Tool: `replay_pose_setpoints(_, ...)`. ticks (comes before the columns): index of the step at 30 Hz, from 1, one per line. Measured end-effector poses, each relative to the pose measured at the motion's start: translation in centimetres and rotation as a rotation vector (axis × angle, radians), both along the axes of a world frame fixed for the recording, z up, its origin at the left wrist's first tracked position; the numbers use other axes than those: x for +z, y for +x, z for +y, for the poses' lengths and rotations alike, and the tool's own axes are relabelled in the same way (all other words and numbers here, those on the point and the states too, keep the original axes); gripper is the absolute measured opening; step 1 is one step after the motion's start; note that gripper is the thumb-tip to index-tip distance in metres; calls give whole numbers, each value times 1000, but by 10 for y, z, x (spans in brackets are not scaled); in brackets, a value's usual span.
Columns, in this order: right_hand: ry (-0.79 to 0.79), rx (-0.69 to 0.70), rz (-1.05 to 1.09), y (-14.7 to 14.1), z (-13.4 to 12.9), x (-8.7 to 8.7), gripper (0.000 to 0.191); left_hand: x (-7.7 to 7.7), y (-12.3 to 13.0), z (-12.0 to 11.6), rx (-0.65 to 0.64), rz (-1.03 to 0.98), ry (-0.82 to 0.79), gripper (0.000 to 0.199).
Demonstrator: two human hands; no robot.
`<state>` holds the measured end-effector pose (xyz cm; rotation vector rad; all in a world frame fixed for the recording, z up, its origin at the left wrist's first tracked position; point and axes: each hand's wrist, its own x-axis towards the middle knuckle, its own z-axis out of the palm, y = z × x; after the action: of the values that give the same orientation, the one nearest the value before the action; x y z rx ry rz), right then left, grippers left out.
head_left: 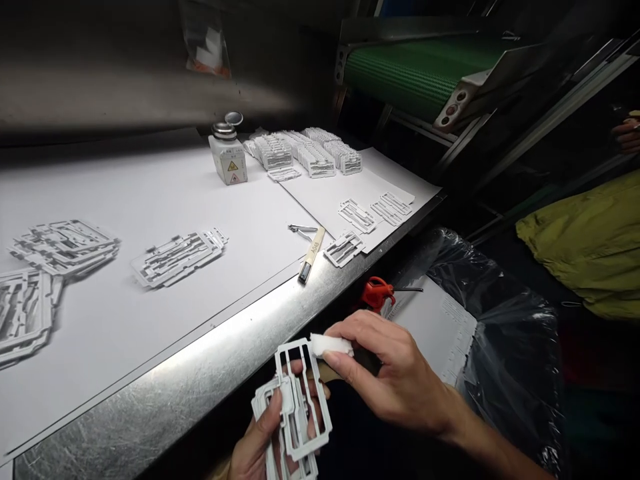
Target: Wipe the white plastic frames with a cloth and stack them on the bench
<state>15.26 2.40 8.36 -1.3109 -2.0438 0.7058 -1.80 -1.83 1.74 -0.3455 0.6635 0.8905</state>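
Several white plastic frames (324, 407) with long slots are gripped in my left hand (257, 437), its thumb pressing on them from the front and its fingers behind. My right hand (395, 373) pinches a folded white wipe (330, 345) between thumb and fingers. The wipe meets the upper right corner of the top frame. Both hands are in front of the table's metal edge (200, 373). More white frames lie on the paper-covered table, one loose frame (344, 249) near the edge and a small stack (180, 259) further left.
A white dispenser bottle (229, 160) with hazard labels stands near rows of stacked frames (300, 150). Metal nippers (303, 230) and a tan marked tool (312, 255) lie by the edge. Red-handled scissors (379, 292) and a black plastic bag (510, 333) are below. A green conveyor (410, 73) runs behind; another person's hand (627, 137) shows right.
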Motion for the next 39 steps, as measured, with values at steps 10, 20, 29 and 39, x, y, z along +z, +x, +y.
replay_pose_setpoints(10, -125, 209, 44, 8, -39, -3, 11, 1, 12, -2, -38, 89, -61, 66)
replay_pose_setpoints(20, -175, 180, -111, 12, -44, -3, 8, 5, 12, 0, -43, 113, -62, 75)
replay_pose_setpoints(29, -194, -117, 237, -3, -31, -4, 10, 7, 16, -4, -73, 208, -7, 65)
replay_pose_setpoints(39, -759, -13, 1185, -47, 28, -24, 14, 19, 32, 0, -148, 743, 524, 44)
